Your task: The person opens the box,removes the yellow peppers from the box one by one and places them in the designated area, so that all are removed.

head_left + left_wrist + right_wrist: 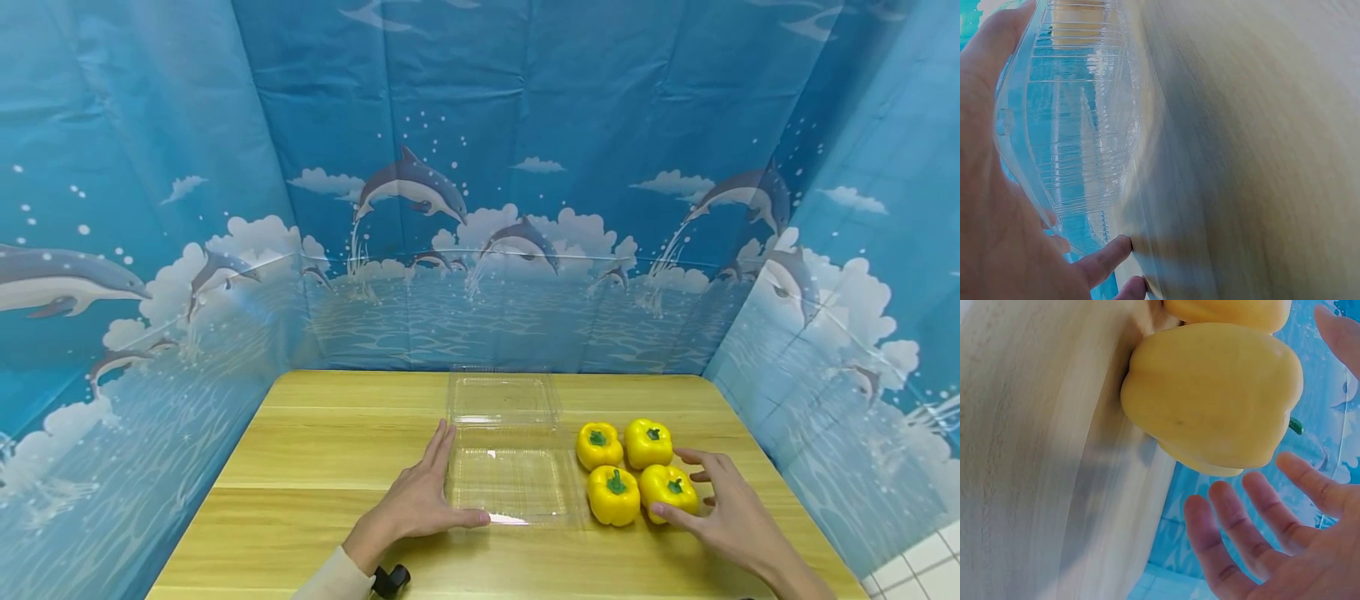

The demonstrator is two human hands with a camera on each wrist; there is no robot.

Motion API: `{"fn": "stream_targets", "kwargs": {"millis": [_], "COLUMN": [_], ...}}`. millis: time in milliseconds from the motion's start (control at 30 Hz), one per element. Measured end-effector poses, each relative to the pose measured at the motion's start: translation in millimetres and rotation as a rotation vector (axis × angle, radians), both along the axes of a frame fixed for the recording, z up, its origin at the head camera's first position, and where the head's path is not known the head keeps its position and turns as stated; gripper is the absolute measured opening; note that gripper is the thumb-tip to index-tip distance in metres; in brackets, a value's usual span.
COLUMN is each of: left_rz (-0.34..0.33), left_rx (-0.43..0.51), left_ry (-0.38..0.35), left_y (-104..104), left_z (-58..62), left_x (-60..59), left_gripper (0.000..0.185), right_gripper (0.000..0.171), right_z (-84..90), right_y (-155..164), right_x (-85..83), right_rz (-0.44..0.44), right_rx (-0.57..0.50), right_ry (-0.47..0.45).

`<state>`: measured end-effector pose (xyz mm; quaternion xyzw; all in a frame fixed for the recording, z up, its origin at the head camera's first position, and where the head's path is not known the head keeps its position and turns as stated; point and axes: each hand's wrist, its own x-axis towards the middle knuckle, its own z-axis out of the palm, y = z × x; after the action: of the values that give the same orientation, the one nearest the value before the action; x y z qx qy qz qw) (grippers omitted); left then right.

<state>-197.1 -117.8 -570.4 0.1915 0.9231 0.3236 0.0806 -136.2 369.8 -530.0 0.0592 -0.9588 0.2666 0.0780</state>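
Note:
A clear plastic clamshell box lies unfolded on the table, its lid toward the back. My left hand is at the box's left side, thumb along the front edge and fingers extended beside the wall. The left wrist view shows the box's ribbed wall close to the palm. Several yellow bell peppers with green stems stand grouped right of the box. Around the front right pepper, my right hand is spread, thumb at its front. In the right wrist view, the fingers are apart from the nearest pepper.
The other peppers are at front left, back left and back right. The wooden table ends at a blue dolphin-print curtain behind and at both sides. White tiles show at lower right.

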Motion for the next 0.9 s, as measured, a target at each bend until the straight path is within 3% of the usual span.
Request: {"fn": "stream_targets", "kwargs": {"millis": [433,900], "left_rz": [-0.004,0.007], "left_rx": [0.005,-0.005], "left_ry": [0.006,0.010], "left_y": [0,0], "left_z": [-1.7,-2.1], "left_x": [-1.8,-4.1], "left_gripper": [0.149,0.150], "right_gripper": [0.095,0.094], "right_z": [5.8,22.5], "right_y": [-5,-20], "right_x": [-0.5,1.1], "right_rz": [-0.015,-0.021], "right_rx": [0.019,0.067], "right_ry": [0.044,0.154]}}
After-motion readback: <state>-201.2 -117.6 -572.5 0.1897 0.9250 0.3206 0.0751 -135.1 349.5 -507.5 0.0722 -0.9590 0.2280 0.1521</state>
